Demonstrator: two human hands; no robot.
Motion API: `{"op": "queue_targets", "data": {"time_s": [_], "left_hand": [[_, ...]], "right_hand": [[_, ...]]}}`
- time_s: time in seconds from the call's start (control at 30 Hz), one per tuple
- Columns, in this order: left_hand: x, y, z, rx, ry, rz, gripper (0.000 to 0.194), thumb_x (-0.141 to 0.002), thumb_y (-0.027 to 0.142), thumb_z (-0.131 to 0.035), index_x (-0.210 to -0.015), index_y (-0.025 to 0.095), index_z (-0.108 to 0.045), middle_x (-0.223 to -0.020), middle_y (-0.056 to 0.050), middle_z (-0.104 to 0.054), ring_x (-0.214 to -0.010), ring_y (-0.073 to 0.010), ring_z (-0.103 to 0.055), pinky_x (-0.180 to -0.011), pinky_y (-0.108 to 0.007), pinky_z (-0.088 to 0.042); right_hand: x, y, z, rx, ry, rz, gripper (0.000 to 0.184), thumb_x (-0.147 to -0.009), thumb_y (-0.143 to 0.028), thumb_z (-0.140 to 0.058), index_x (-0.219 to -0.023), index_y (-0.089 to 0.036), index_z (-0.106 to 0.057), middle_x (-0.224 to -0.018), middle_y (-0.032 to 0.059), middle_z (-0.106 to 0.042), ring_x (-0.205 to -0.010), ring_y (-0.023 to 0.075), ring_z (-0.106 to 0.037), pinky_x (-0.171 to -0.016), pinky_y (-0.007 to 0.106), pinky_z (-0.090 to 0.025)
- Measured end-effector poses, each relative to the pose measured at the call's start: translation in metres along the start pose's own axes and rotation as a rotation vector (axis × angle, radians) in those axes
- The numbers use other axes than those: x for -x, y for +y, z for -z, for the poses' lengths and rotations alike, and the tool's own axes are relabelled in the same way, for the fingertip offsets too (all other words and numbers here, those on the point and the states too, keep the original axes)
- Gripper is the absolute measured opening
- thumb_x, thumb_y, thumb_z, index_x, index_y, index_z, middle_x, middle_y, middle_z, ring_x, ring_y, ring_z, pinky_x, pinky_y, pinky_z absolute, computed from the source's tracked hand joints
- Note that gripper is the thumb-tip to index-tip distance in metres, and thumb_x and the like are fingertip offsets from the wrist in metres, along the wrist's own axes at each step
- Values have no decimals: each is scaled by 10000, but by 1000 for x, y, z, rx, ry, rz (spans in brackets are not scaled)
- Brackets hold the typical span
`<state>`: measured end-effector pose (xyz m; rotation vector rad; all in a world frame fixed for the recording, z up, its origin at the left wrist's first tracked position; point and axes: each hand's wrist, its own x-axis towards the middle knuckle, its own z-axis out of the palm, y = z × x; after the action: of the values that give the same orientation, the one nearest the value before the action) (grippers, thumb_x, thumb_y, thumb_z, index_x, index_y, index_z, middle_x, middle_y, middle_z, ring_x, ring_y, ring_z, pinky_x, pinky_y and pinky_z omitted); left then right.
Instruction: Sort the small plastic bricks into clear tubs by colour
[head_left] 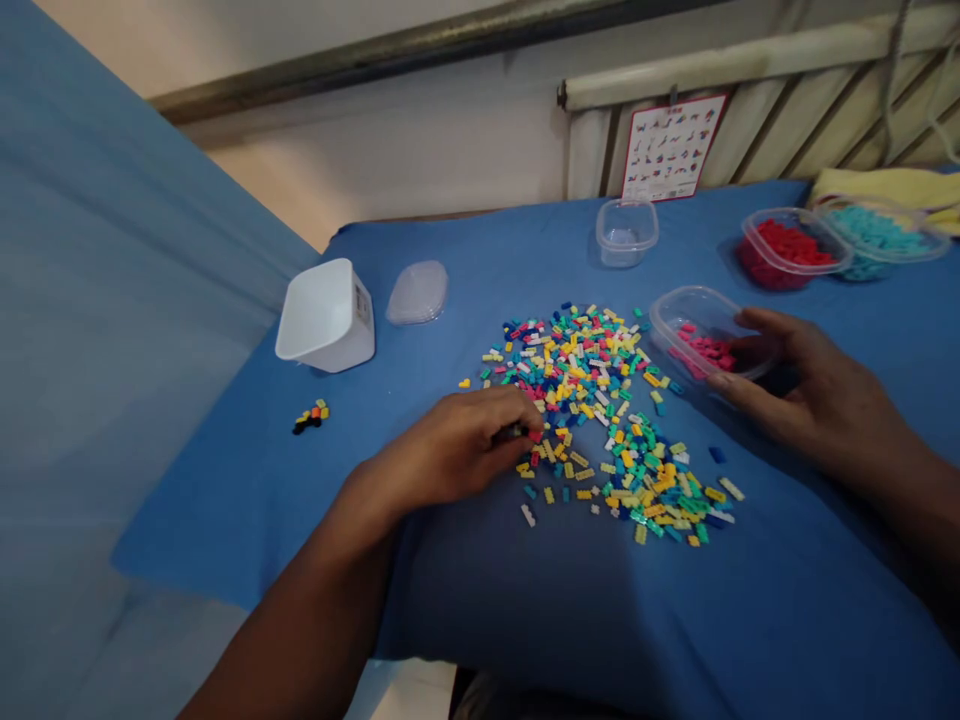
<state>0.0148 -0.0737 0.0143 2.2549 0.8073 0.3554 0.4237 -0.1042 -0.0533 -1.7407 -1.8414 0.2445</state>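
The tabletop (495, 600) is plain mid-blue, and the hanging fabric (112, 330) at the left is a paler, greyer blue. Across the tabletop, the loose brick pile (592, 362) is a multicoloured speckle of yellow, pale yellow, green, teal, navy, white and pinkish red. Bright pink colours the bricks (705, 352) in the colourless clear tub (697, 292); another batch (791, 245) is deep red, another (874, 230) turquoise. The box (337, 345) is white, the small built piece (311, 416) black, orange and yellow. The white sheet (667, 150) has a red border and rows of tiny multicoloured pictures.
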Motion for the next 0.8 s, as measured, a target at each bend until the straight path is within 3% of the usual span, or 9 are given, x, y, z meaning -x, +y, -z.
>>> {"op": "queue_targets", "data": {"time_s": [0.1, 0.2, 0.33, 0.47, 0.6, 0.7, 0.8], "left_hand": [[1, -5, -2, -33, -57, -13, 87, -1111, 203, -618, -1129, 202, -703, -1097, -30, -737, -965, -138, -671, -878, -301, -491], [1, -7, -2, -32, -68, -11, 75, -1105, 224, -641, -1124, 202, -710, -1080, -24, -728, -939, -131, -659, -859, -295, -488], [-3, -6, 0, 16, 9, 46, 111, -1098, 283, -663, -1078, 193, -725, -919, 2, -693, -809, -117, -607, -761, -279, -463], [-8, -5, -1, 205, 132, 199, 144, -1049, 326, -742, -1064, 183, -749, -905, -1, -685, -776, -108, -594, -716, -253, -475], [-15, 1, -8, 393, 279, 262, 266, -994, 405, -831, -1066, 158, -764, -893, -23, -697, -780, -119, -600, -712, -254, -493], [-24, 17, -18, 346, 382, 190, 245, -982, 386, -854, -1065, 166, -785, -913, -35, -735, -766, -120, -627, -686, -254, -502], [-36, 36, -29, 158, 466, -27, 144, -1032, 312, -810, -1109, 191, -801, -1029, -57, -805, -879, -144, -720, -808, -286, -578]], "right_hand": [[0, 0, 0, 6, -6, -17, 1112, -911, -980, -600, -1655, -155, -576, -1311, 192, -822, -788, 270, -736, -690, 445, -612], [1, 0, 0, -16, -1, -9, 1068, -912, -944, -646, -1659, -184, -573, -1319, 180, -823, -865, 295, -775, -649, 422, -598], [3, 2, -4, -79, 15, 23, 986, -930, -862, -714, -1672, -234, -550, -1371, 178, -806, -1112, 368, -805, -749, 456, -653], [2, -1, -4, -119, 8, 83, 922, -957, -751, -776, -1684, -244, -521, -1417, 183, -783, -1210, 384, -789, -864, 506, -682], [6, -19, 1, -150, 31, 201, 865, -979, -666, -809, -1686, -265, -513, -1429, 172, -765, -1267, 384, -762, -1025, 570, -667], [16, -41, 2, -201, -3, 316, 841, -1011, -585, -811, -1722, -305, -460, -1500, 164, -723, -1320, 383, -743, -1129, 621, -624], [28, -61, 0, -249, -97, 403, 880, -1017, -538, -821, -1763, -349, -395, -1583, 161, -684, -1380, 392, -727, -1127, 617, -634]]}}
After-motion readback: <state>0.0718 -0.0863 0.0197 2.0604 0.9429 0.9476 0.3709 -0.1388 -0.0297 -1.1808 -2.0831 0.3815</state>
